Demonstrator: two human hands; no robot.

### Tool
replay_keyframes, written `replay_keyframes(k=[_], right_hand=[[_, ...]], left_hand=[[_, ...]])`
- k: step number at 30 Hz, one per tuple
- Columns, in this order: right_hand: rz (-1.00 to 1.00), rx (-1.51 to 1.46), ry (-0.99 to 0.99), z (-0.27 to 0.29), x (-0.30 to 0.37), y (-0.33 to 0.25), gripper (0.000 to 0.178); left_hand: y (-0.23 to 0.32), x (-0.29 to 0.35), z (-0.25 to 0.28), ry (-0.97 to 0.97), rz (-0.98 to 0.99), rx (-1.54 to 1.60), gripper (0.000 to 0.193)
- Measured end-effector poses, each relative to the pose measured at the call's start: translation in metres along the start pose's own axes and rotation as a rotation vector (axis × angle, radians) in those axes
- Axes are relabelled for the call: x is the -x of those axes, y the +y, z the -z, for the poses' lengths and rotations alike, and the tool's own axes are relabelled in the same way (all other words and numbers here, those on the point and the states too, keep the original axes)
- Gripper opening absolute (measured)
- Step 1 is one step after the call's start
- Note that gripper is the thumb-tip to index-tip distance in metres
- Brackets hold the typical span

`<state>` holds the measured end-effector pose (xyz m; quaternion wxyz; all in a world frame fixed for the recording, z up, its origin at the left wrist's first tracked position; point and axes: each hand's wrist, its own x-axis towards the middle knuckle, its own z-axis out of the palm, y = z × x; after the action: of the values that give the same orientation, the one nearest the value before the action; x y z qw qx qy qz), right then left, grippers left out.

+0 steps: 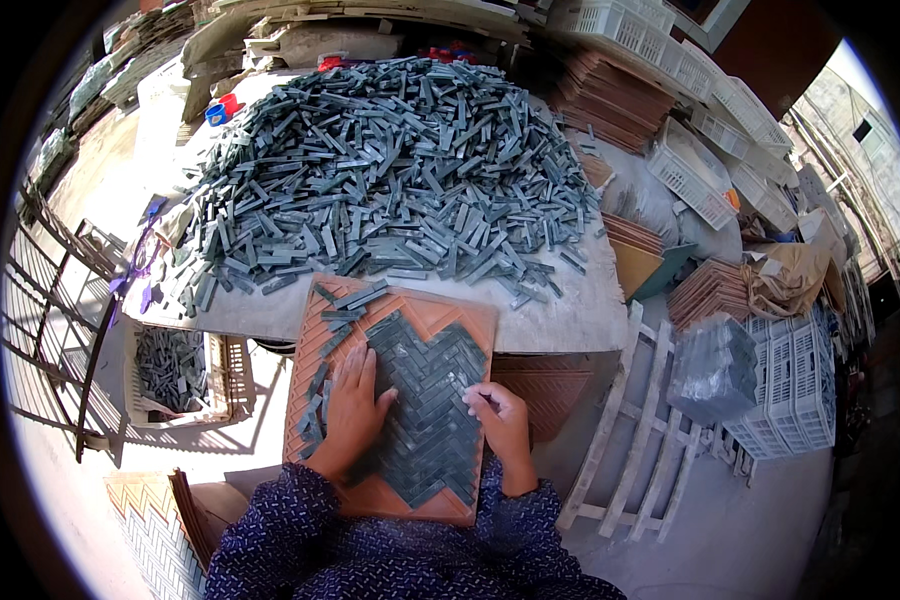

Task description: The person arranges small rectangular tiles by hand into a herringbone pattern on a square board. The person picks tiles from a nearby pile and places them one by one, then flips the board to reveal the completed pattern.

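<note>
An orange-brown grooved tray (392,292) leans from my lap against the table edge. Dark grey-green stone strips, set in a herringbone pattern (425,420), fill most of its middle and right. My left hand (354,408) lies on the tray's left part, fingers stretched out and thumb apart, beside the pattern's left edge. Several loose strips (313,412) lie next to it, and more rest at the tray's top left corner (358,297). Over the pattern's right edge, my right hand (502,418) is closed in a pinch; whatever is between its fingertips is too small to make out.
A large heap of stone strips (390,160) covers the table (560,325) ahead. Below left stands a crate of strips (175,375). To the right are a wooden pallet (635,430), white crates (795,390) and stacked brown trays (615,95). A patterned panel (155,525) lies lower left.
</note>
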<state>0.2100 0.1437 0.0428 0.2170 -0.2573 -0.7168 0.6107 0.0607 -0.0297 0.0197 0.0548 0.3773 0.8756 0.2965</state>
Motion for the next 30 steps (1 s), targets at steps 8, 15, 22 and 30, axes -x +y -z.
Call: replay_keyframes(k=[8,15,22,30], right_hand=[[0.147,0.139,0.088,-0.002,0.003,0.002,0.011],[0.152,0.097,0.148,0.009,0.000,0.000,0.010],[0.141,0.097,0.147,0.001,0.005,-0.002,0.009],[0.088,0.120,0.034,-0.017,0.014,-0.007,0.009]], left_hand=[[0.015,-0.001,0.009,0.015,-0.060,-0.326,0.076],[0.002,-0.047,-0.005,-0.042,-0.206,-0.280,0.078],[-0.001,-0.033,-0.009,0.003,-0.200,-0.365,0.083],[0.024,0.033,-0.004,-0.126,-0.238,-0.258,0.077]])
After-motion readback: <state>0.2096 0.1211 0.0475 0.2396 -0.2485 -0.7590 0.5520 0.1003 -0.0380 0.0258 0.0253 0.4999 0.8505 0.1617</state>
